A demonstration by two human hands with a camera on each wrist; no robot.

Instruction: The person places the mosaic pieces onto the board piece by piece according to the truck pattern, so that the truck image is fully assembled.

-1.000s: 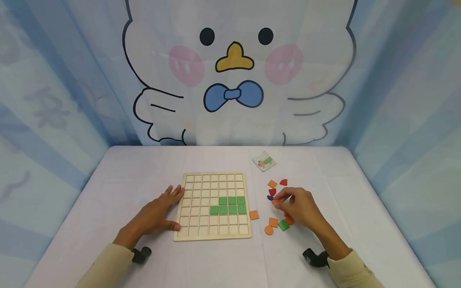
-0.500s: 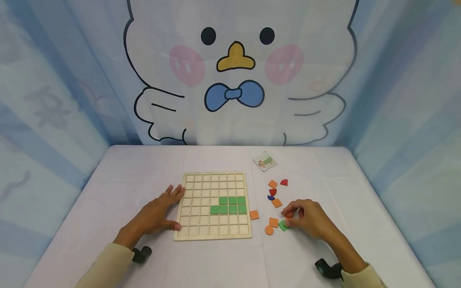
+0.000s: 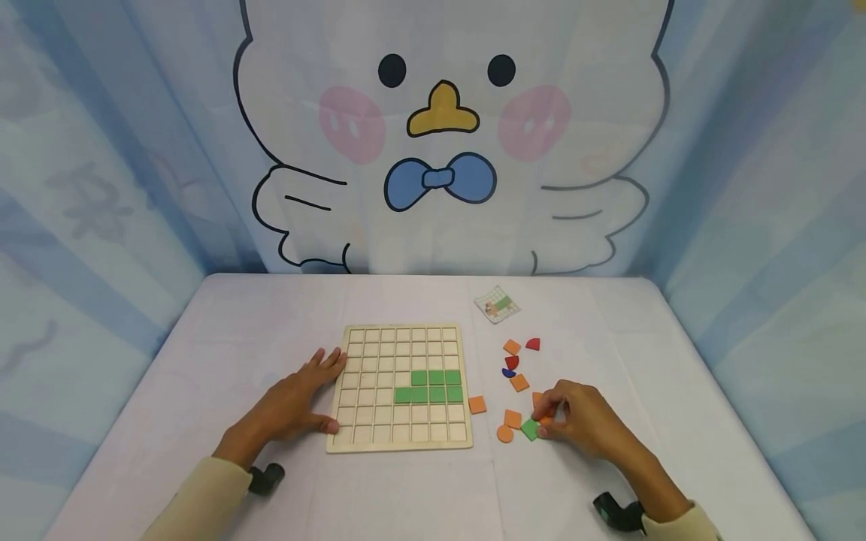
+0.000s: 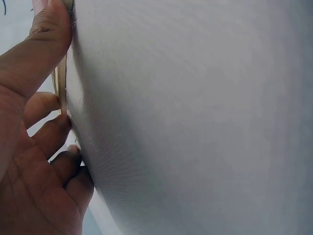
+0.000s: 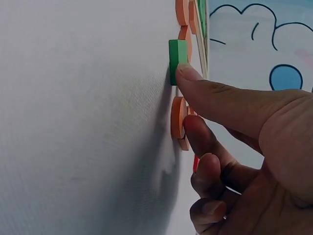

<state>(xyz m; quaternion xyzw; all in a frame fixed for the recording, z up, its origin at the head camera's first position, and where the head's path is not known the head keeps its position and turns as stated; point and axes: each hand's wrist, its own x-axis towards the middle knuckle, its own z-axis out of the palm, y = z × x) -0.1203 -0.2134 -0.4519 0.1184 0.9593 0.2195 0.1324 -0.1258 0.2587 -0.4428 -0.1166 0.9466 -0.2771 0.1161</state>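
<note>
Along the left edge of the gridded board [image 3: 368, 376] rests the left hand [image 3: 294, 398], fingers spread wide, while to its right the right hand [image 3: 582, 421], thumb and forefinger parted, touches a green tile [image 3: 529, 429] near an orange disc [image 5: 176, 117], a printed card [image 3: 497, 304] lying beyond

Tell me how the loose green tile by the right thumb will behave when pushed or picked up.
The green tile is probably stiff: its edges look straight and its side thick. Pushed, it would likely slide rather than roll, as it lies flat with square corners. It is probably light, being small next to the right hand.
</note>
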